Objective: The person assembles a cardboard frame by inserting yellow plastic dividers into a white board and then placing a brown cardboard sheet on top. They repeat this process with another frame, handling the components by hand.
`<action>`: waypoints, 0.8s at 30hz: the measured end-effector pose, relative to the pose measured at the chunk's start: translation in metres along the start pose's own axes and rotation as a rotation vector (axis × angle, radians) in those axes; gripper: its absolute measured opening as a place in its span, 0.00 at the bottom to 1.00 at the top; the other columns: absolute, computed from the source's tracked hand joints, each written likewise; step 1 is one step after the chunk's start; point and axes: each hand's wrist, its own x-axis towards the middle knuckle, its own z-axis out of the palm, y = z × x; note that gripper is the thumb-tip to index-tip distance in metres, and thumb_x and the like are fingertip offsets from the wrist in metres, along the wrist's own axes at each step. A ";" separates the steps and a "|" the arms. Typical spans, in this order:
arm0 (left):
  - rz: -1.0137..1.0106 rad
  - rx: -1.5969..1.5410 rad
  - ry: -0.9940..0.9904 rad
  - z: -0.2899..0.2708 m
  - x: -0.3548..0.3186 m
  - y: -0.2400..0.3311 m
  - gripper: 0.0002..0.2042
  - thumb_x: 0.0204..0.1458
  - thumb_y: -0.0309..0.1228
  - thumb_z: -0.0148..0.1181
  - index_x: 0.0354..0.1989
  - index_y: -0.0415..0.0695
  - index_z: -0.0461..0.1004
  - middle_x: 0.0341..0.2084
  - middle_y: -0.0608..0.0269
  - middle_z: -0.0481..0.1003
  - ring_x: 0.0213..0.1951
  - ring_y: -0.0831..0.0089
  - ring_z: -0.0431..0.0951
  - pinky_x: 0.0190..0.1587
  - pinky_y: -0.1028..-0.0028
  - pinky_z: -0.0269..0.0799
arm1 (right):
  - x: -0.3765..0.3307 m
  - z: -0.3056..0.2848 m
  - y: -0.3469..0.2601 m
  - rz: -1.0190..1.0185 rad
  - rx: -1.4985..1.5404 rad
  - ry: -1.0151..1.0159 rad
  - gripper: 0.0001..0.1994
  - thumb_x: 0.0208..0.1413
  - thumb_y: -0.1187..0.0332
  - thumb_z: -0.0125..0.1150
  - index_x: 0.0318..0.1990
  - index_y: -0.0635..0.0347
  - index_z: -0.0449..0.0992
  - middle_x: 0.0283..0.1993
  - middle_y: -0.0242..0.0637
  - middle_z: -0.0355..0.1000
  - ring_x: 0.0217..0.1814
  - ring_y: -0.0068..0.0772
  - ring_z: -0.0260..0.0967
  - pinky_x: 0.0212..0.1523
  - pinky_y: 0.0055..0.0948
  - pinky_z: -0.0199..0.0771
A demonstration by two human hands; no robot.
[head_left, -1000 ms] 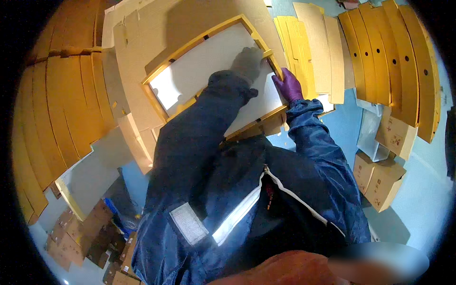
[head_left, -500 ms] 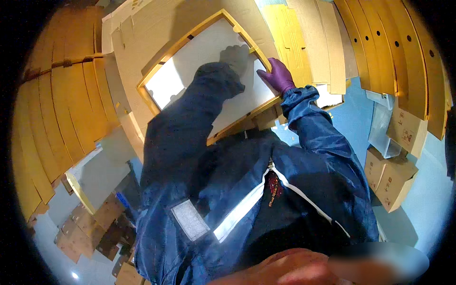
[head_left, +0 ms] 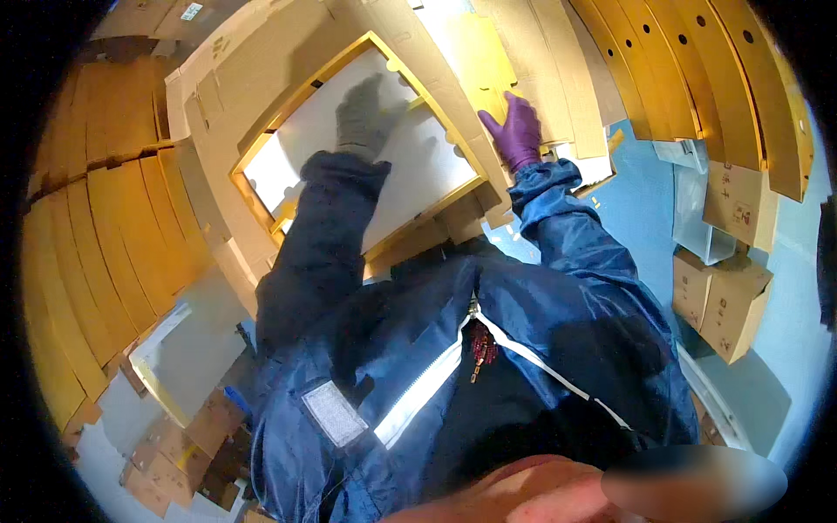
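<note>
Head view, looking down the front of a person in a dark blue work jacket with a pale reflective stripe, both arms reaching up and away from the body.

The left hand [head_left: 364, 113], in a grey glove, lies flat and open, fingers spread, pressed on a white panel [head_left: 418, 152]. The panel sits inside a yellow-edged cardboard frame [head_left: 296, 96] and spreads out on every side of this hand, more of it toward the body than beyond the fingertips.

The right hand [head_left: 514, 131], in a purple glove, is also open, palm down and fingers together. It rests just beside the frame's right edge, on a strip of cardboard [head_left: 488, 61] that runs away past its fingertips. It grips nothing that can be seen.

The panel's long axis runs on a slant, from near the left forearm up toward the right hand. The left hand is on the panel itself; the right hand is off it, at its far corner.

Around the hands: stacked curved yellow cardboard sheets [head_left: 697, 78] with round holes beyond and to the right of the right hand, more stacked sheets [head_left: 96, 253] well left of the left arm, brown boxes [head_left: 724, 296] on a blue floor [head_left: 645, 227] to the lower right
</note>
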 end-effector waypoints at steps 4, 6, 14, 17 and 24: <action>-0.381 0.297 0.263 -0.029 -0.020 -0.158 0.33 0.46 0.47 0.69 0.55 0.36 0.71 0.53 0.44 0.74 0.57 0.51 0.72 0.60 0.59 0.67 | 0.006 -0.006 0.014 0.118 -0.356 -0.092 0.48 0.40 0.45 0.74 0.67 0.55 0.58 0.62 0.50 0.63 0.62 0.51 0.63 0.57 0.46 0.71; -0.551 0.659 0.444 -0.055 -0.082 -0.250 0.31 0.45 0.47 0.71 0.50 0.36 0.73 0.46 0.43 0.77 0.47 0.47 0.78 0.50 0.57 0.74 | 0.010 -0.014 -0.012 0.151 -0.393 -0.217 0.49 0.38 0.46 0.75 0.67 0.53 0.58 0.60 0.49 0.65 0.62 0.50 0.64 0.57 0.45 0.72; -1.205 -0.085 -0.001 -0.074 -0.162 -0.195 0.23 0.61 0.47 0.47 0.53 0.39 0.67 0.44 0.42 0.77 0.45 0.47 0.79 0.47 0.56 0.74 | 0.022 -0.016 0.026 0.195 -0.190 -0.119 0.43 0.35 0.54 0.75 0.63 0.54 0.64 0.53 0.48 0.71 0.55 0.51 0.71 0.57 0.44 0.74; -1.194 0.074 0.077 -0.085 -0.190 -0.189 0.24 0.61 0.49 0.47 0.51 0.38 0.66 0.44 0.43 0.77 0.45 0.48 0.79 0.47 0.56 0.74 | 0.035 0.013 0.091 0.067 0.094 -0.116 0.51 0.34 0.53 0.76 0.68 0.60 0.58 0.57 0.56 0.70 0.58 0.52 0.70 0.59 0.42 0.73; -1.355 -0.203 0.207 -0.077 -0.233 -0.156 0.23 0.60 0.45 0.52 0.51 0.35 0.65 0.43 0.43 0.76 0.45 0.50 0.79 0.46 0.57 0.74 | 0.024 -0.064 0.068 0.381 1.169 -0.485 0.48 0.47 0.63 0.73 0.73 0.57 0.49 0.73 0.53 0.50 0.71 0.44 0.54 0.66 0.36 0.57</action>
